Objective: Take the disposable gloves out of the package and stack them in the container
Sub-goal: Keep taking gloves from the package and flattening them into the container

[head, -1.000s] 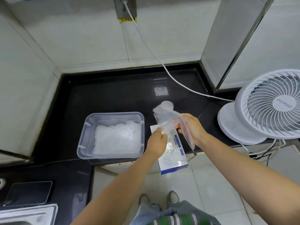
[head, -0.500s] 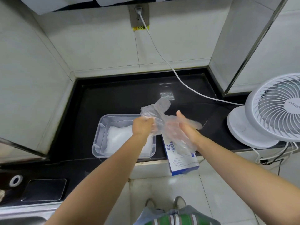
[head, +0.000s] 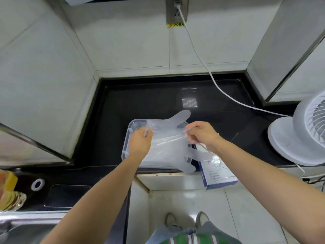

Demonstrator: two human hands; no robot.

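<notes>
A clear plastic glove [head: 168, 138] is stretched flat over the clear plastic container [head: 127, 138] on the black counter. My left hand [head: 139, 142] pinches the glove's left edge. My right hand [head: 201, 133] pinches its right edge. The glove's fingers stick out past the container's far and near right corners. White gloves lie stacked inside the container, mostly hidden under the spread glove. The white and blue glove package [head: 218, 175] lies right of the container, overhanging the counter's front edge.
A white table fan [head: 299, 138] stands at the right, with its white cable [head: 211, 74] running to the wall socket. The black counter [head: 158, 103] lies behind the container. A steel sink [head: 26, 226] and yellow items [head: 8, 191] are at lower left.
Both hands carried the glove left from above the package to above the container and pulled it apart, from bunched to spread flat. The camera view also shifted.
</notes>
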